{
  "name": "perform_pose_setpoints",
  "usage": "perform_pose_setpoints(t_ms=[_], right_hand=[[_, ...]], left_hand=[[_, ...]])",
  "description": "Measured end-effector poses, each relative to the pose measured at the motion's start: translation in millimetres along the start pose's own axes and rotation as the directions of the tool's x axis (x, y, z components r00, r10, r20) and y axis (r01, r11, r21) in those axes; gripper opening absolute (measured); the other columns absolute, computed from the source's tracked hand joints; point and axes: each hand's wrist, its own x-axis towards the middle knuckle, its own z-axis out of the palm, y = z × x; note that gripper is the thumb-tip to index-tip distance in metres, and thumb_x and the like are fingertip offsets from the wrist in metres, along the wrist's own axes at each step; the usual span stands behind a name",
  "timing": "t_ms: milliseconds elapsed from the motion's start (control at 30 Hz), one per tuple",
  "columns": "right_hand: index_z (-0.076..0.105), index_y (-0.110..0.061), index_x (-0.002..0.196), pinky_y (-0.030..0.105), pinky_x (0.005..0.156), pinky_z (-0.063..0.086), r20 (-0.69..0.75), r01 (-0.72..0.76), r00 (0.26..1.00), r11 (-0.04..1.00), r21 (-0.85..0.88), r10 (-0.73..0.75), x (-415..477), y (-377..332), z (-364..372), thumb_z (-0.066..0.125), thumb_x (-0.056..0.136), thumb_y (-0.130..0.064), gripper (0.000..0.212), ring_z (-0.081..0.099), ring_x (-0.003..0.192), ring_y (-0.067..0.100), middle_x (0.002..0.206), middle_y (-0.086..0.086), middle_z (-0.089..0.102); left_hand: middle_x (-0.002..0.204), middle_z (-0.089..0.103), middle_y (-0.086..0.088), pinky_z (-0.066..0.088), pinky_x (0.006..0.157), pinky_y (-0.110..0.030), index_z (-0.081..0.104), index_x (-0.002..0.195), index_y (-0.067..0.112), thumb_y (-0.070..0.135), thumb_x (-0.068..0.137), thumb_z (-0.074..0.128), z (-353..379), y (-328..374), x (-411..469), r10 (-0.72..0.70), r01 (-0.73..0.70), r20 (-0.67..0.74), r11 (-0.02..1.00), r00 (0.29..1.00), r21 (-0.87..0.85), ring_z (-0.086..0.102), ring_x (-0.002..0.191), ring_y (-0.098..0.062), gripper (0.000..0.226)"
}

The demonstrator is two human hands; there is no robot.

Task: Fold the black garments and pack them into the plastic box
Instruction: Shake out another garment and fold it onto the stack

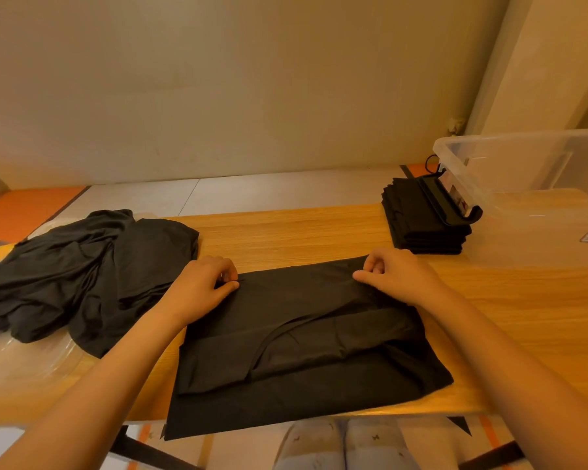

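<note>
A black garment point(296, 347) lies partly folded on the wooden table point(286, 232) in front of me, its near edge hanging over the table's front. My left hand point(201, 283) pinches its far left corner. My right hand point(391, 276) pinches its far right corner. A loose heap of unfolded black garments point(82, 273) lies at the left. A neat stack of folded black garments point(418, 218) sits at the far right, next to the clear plastic box point(523, 154).
A black phone stand point(452, 205) leans between the folded stack and the box. Clear plastic wrapping point(24, 357) lies under the heap at the left. The wall runs behind the table, with floor beyond the far edge.
</note>
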Motion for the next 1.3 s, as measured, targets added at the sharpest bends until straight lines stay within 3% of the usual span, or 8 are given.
perform_pose_setpoints(t_ms=[200, 367, 467, 567, 733, 933, 1133, 1300], right_hand=[[0.059, -0.025, 0.085, 0.022, 0.064, 0.045, -0.007, 0.022, 1.000, 1.000, -0.007, -0.022, -3.9, -5.8, 6.6, 0.062, 0.091, -0.034, 0.011, 0.057, 0.078, 0.010, 0.082, -0.006, 0.061], [0.059, -0.026, 0.096, 0.024, 0.068, 0.048, -0.103, 0.063, 0.993, 0.998, 0.006, -0.062, -13.9, -4.7, -0.6, 0.062, 0.091, -0.030, 0.007, 0.056, 0.080, 0.009, 0.087, -0.009, 0.059], [0.063, -0.029, 0.110, 0.014, 0.073, 0.042, -0.024, 0.190, 0.982, 0.980, 0.055, -0.189, -31.6, 1.5, -10.4, 0.063, 0.091, -0.030, 0.019, 0.053, 0.091, 0.002, 0.100, -0.015, 0.057], [0.063, -0.032, 0.119, 0.018, 0.094, 0.037, 0.118, 0.281, 0.954, 0.959, -0.028, -0.276, -45.7, 3.4, -7.0, 0.064, 0.089, -0.033, 0.029, 0.043, 0.112, 0.000, 0.115, -0.018, 0.051], [0.066, -0.032, 0.112, 0.029, 0.108, 0.035, 0.052, 0.385, 0.922, 0.920, -0.068, -0.383, -65.8, 5.1, 1.5, 0.062, 0.091, -0.030, 0.021, 0.041, 0.124, 0.001, 0.125, -0.017, 0.056], [0.043, -0.043, 0.137, 0.022, 0.111, 0.010, 0.274, 0.393, 0.897, 0.909, -0.137, -0.346, -94.4, 4.9, -9.3, 0.048, 0.072, -0.074, 0.072, 0.007, 0.131, -0.014, 0.138, -0.036, 0.021], [0.042, -0.040, 0.138, 0.013, 0.109, 0.009, 0.183, 0.379, 0.918, 0.914, -0.146, -0.351, -100.6, 9.3, -5.9, 0.055, 0.095, -0.037, 0.045, 0.021, 0.131, -0.012, 0.147, -0.023, 0.036], [0.055, -0.039, 0.127, 0.022, 0.107, 0.033, 0.112, 0.255, 0.962, 0.967, -0.021, -0.251, -99.2, 6.7, -4.4, 0.054, 0.096, -0.028, 0.033, 0.044, 0.127, 0.001, 0.136, -0.017, 0.052]], left_hand=[[0.092, 0.058, 0.010, 0.047, 0.082, -0.030, 0.056, 0.095, 0.030, 0.024, 0.091, 0.063, 0.3, 3.0, -3.4, -0.028, 0.028, -0.002, 1.000, 1.000, -0.006, 0.054, 0.088, -0.008, 0.010], [0.125, 0.055, 0.006, 0.041, 0.099, -0.029, 0.054, 0.124, 0.025, 0.026, 0.090, 0.064, -4.1, 13.4, -23.9, 0.007, -0.005, -0.096, 1.000, 0.995, 0.016, 0.052, 0.113, -0.010, 0.036], [0.128, 0.050, 0.020, 0.036, 0.099, -0.021, 0.049, 0.126, 0.035, 0.049, 0.089, 0.052, -10.2, 33.6, -62.2, 0.070, -0.083, -0.106, 0.989, 0.992, -0.123, 0.045, 0.117, 0.004, 0.040], [0.133, 0.042, 0.032, 0.036, 0.100, -0.016, 0.042, 0.129, 0.050, 0.075, 0.079, 0.040, -4.9, 46.7, -96.5, 0.078, -0.072, 0.015, 0.968, 0.997, -0.240, 0.039, 0.124, 0.011, 0.056], [0.141, 0.024, 0.044, 0.027, 0.106, -0.015, 0.031, 0.133, 0.063, 0.090, 0.067, 0.037, 4.2, 43.2, -127.3, 0.077, -0.063, 0.061, 0.975, 0.995, -0.214, 0.022, 0.133, 0.018, 0.071], [0.142, 0.018, 0.047, 0.023, 0.107, -0.015, 0.022, 0.134, 0.068, 0.073, 0.074, 0.054, -1.4, 34.3, -149.5, 0.088, -0.077, 0.048, 0.976, 0.995, -0.203, 0.019, 0.135, 0.017, 0.068], [0.129, 0.039, 0.040, 0.033, 0.105, -0.022, 0.046, 0.116, 0.056, 0.018, 0.083, 0.071, 2.2, 24.9, -153.7, 0.065, -0.067, -0.021, 0.991, 0.998, -0.113, 0.027, 0.124, 0.027, 0.056], [0.126, 0.043, 0.037, 0.035, 0.099, -0.013, 0.049, 0.111, 0.054, 0.022, 0.082, 0.073, 0.2, 21.1, -154.0, 0.058, -0.058, -0.005, 0.990, 0.998, -0.129, 0.032, 0.119, 0.028, 0.049]])
